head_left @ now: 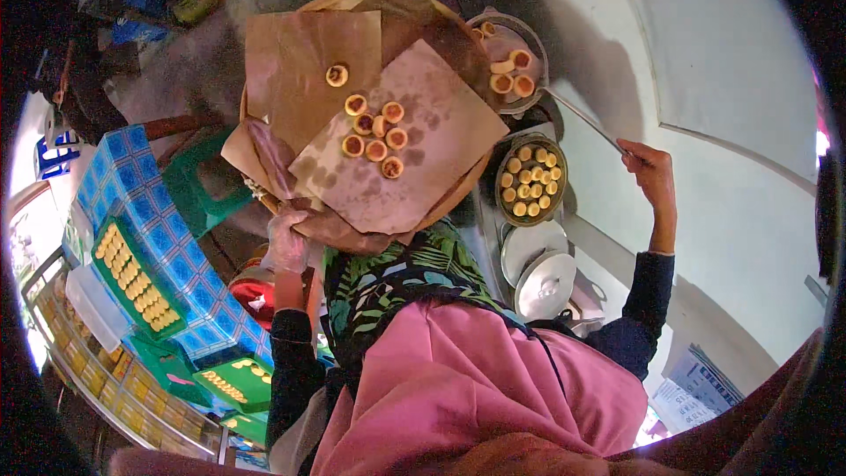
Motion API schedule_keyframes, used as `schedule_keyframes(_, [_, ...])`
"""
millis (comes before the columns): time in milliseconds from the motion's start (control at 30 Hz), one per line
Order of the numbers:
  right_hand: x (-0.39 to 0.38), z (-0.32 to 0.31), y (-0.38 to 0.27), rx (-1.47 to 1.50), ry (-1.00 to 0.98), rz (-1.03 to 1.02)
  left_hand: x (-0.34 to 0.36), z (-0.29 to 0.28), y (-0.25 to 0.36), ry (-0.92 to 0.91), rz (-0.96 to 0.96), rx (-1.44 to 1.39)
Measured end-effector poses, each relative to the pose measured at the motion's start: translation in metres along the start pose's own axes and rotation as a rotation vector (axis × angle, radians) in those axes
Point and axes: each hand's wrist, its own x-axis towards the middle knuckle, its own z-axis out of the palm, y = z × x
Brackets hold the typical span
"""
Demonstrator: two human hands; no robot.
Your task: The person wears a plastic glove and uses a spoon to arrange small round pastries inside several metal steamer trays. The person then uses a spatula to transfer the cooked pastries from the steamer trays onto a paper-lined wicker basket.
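Observation:
My left hand (286, 240), in a clear plastic glove, is closed on the near-left rim of a wide round basket tray (414, 4). Sheets of brown paper (454, 119) line the tray, and several small round pastries (397, 137) with browned tops rest on them. Out to the right, my bare right hand (650, 174) grips a long thin metal stick (582, 113). Its far end reaches the rim of a round pan (544, 53), where several browned round pastries (523, 85) lie, some tipped on their sides.
Nearer stands a second pan (500, 198) of pale round pastries, with metal lids (546, 285) below it. At left, green trays (163, 326) of shaped dough sit on a blue checked tablecloth (132, 167). A green stool (201, 178) stands beside it; a white wall (731, 159) rises at right.

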Motion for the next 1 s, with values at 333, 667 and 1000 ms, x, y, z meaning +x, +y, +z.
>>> schedule_keyframes(333, [-0.008, 0.082, -0.09, -0.167, 0.172, -0.408, 0.021, -0.001, -0.02, -0.002, -0.061, -0.004])
schedule_keyframes(667, [0.08, 0.074, 0.078, -0.155, 0.326, -0.102, -0.002, 0.009, -0.009, 0.084, 0.011, 0.045])
schedule_keyframes(1000, [0.181, 0.138, 0.146, 0.157, -0.137, 0.133, -0.032, 0.029, -0.004, 0.146, 0.067, -0.054])
